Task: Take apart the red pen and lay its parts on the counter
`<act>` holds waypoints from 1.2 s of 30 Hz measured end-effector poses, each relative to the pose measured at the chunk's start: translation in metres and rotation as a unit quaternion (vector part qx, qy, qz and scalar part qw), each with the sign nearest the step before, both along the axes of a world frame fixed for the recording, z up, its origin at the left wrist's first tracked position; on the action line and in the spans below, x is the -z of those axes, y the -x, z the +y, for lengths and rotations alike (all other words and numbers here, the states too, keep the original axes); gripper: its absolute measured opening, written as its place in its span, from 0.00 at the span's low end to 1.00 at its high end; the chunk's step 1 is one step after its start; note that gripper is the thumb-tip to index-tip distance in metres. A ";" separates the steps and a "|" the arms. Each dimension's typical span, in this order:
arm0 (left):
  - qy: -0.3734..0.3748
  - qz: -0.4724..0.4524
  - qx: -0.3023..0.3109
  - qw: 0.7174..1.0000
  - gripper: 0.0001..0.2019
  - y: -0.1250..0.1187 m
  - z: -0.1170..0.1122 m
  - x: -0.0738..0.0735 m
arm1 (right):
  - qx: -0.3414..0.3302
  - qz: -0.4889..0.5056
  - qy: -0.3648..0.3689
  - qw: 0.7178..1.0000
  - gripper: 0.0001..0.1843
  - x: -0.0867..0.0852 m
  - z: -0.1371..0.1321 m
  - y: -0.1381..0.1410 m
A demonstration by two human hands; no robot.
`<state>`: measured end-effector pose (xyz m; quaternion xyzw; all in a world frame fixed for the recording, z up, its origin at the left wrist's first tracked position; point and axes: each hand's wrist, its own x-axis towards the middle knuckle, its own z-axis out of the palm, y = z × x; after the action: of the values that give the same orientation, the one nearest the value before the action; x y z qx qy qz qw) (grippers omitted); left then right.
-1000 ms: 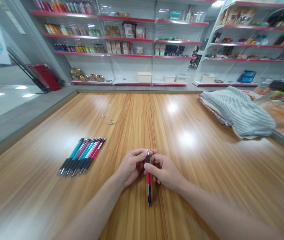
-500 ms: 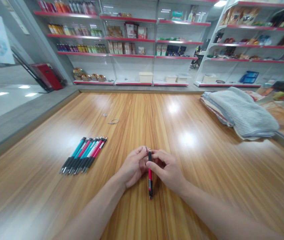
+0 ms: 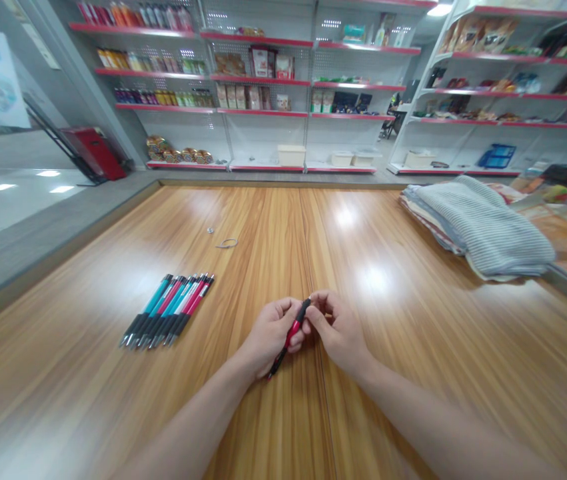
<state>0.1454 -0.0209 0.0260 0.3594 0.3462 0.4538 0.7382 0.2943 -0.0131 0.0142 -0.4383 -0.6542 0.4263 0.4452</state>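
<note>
- Between the left and right edges of the surface (image 3: 273,213), toward its near side, we find the red-and-black pen (image 3: 294,329), tilted, its black grip toward the far edge and its clip end toward the near left corner.
- We note the left hand (image 3: 272,335), narrowed about the barrel and holding it between thumb and curled fingers.
- We note the right hand (image 3: 340,327), thumb and forefinger drawn narrowly together on the tip end of the same pen; whether a separate small part lies between them, we cannot tell.
- Toward the left edge we see a row of pens (image 3: 168,312), laid side by side; nearer the far edge lie a thin loop (image 3: 227,244) and a small silvery piece (image 3: 210,230), apart from each other.
- Close to the right edge we see folded cloths (image 3: 483,223), well apart from both hands.
- We judge the step in hand to be fingertip work at the pen's tip, perhaps fitting or turning it.
- The next move, in our judgement, calls for a steady barrel on the left and a fine, aligned pinch on the right.
</note>
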 end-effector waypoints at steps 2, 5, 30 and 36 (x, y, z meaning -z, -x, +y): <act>0.010 0.001 0.006 1.000 0.15 0.001 0.000 -0.002 | -0.007 -0.018 -0.023 1.000 0.10 0.001 0.001 -0.001; 0.023 -0.002 0.012 1.000 0.15 0.002 0.000 -0.004 | -0.010 -0.037 -0.051 0.998 0.09 -0.001 0.001 -0.001; -0.015 0.005 -0.187 0.982 0.16 -0.014 0.002 0.005 | 0.000 -0.302 -0.184 0.935 0.11 0.012 0.087 -0.035; -0.019 0.022 -0.182 0.983 0.16 -0.013 0.002 0.003 | 0.005 -0.283 -0.170 0.944 0.16 0.012 0.088 -0.035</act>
<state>0.1587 -0.0190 0.0226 0.3144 0.4138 0.5792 0.6281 0.3297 0.0751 0.0025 -0.4619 -0.8140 0.1645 0.3115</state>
